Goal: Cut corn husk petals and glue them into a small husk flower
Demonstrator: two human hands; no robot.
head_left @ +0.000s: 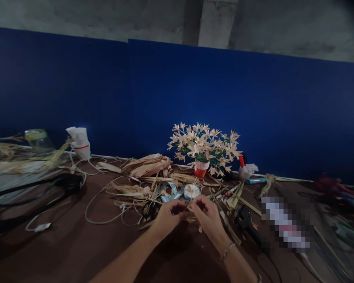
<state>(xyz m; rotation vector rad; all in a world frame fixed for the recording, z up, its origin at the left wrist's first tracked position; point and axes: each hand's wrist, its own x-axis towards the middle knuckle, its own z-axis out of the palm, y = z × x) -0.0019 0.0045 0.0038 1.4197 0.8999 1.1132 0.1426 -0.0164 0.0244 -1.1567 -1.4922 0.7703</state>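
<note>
My left hand point(167, 217) and my right hand point(208, 217) meet over the brown table point(76, 251), fingers curled and pinched together on a small piece of dried husk between them; its shape is too small to make out. Just beyond the fingertips lie a roll of pale blue ribbon point(191, 191) and loose ribbon point(171, 194). A pile of dried corn husks point(149, 167) spreads behind. A red paper cup holding cream husk flowers point(204, 146) stands further back. My right wrist wears a bracelet.
A black glue gun point(246, 220) lies right of my right hand, its cord running off. White wire point(100, 204) loops on the left. A glass jar point(38, 140) and a white cup point(80, 143) stand at the far left. A blue wall point(177, 98) backs the table.
</note>
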